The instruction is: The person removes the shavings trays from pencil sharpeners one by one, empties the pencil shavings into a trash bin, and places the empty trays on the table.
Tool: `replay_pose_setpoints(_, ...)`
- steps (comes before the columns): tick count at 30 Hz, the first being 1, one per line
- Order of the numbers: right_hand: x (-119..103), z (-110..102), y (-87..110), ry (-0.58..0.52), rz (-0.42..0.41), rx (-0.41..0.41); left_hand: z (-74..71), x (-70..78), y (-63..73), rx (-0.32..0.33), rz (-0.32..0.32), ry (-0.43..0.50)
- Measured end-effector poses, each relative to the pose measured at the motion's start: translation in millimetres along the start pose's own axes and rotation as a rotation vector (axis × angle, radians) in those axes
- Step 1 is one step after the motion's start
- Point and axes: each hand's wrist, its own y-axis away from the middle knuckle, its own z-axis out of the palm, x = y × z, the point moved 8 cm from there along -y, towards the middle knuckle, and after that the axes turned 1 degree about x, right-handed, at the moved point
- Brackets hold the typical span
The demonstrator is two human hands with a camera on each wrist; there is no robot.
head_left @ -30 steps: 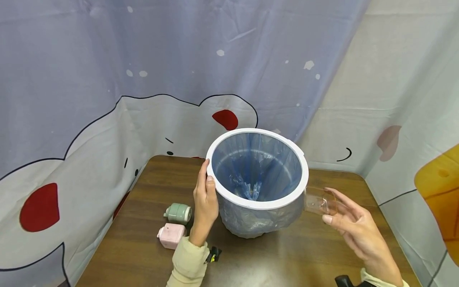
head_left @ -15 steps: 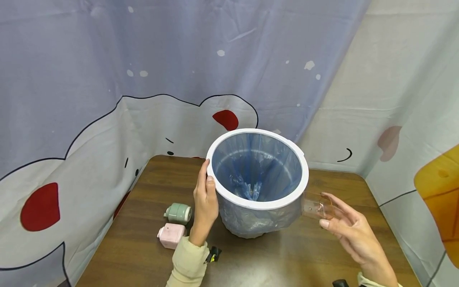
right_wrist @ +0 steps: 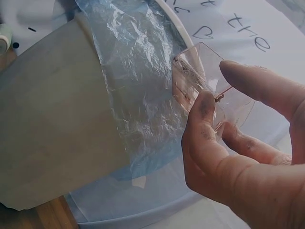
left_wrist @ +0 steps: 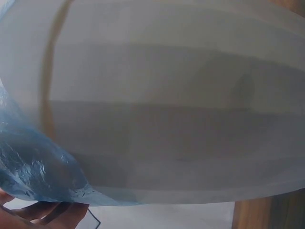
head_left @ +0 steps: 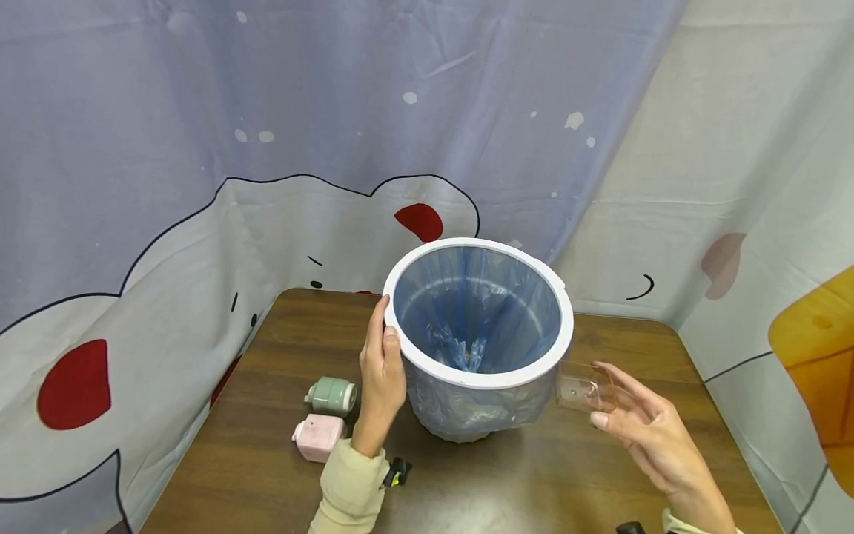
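A round trash can (head_left: 434,400) with a white rim and blue plastic liner (head_left: 467,297) stands on the table, its mouth facing up toward me. My left hand (head_left: 383,371) holds its left side at the rim, fingers reaching up to the edge; in the left wrist view those fingers sit at the lower left, against the liner. My right hand (head_left: 660,430) pinches a small clear, square-sided plastic container (head_left: 580,389) between thumb and fingers, just right of the can. Dark specks show on the container in the right wrist view. It overlaps the liner there; contact cannot be told.
A green bottle-shaped container (head_left: 331,396) and a pink one (head_left: 320,437) lie on the wooden table (head_left: 267,489), left of my left forearm. A printed curtain (head_left: 320,89) surrounds the table at the back and sides.
My right hand has moved slightly left and down, bringing the clear container lower beside the trash can. The left hand and the can have stayed in place.
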Motion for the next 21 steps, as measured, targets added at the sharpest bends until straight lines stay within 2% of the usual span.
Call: replay_pose_setpoints(21, 22, 3, 5.8, -0.011, 0.027, -0.027, 0.2, 0.8, -0.1, 0.001, 0.011, 0.002)
